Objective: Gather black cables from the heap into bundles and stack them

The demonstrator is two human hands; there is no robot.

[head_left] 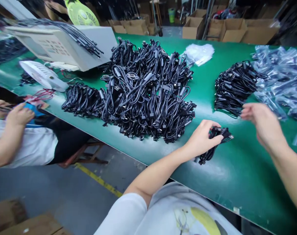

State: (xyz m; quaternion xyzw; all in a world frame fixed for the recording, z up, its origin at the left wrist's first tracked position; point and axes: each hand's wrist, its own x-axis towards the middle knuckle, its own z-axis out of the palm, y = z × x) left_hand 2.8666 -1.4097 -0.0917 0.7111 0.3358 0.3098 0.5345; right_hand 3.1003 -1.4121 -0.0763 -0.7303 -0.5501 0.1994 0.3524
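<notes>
My left hand (204,138) is closed around a small bundle of coiled black cables (209,153), which rests on the green tabletop near its front edge. Metal plugs stick out at the bundle's right end. To the right, my right hand (264,125) is slightly blurred, its fingers stretched leftward with nothing visible in them. Its fingertips are beside the lower right edge of a neat stack of black cables (233,88); whether they touch it I cannot tell. A large heap of coiled black cables (148,94) lies to the left of my hands.
Cables in clear plastic bags (283,78) are piled at the right. Empty-looking clear bags (199,54) lie at the back. A beige test instrument (65,44), with cables on top, and a white fan (42,75) stand left. A co-worker's hand (21,114) is at far left.
</notes>
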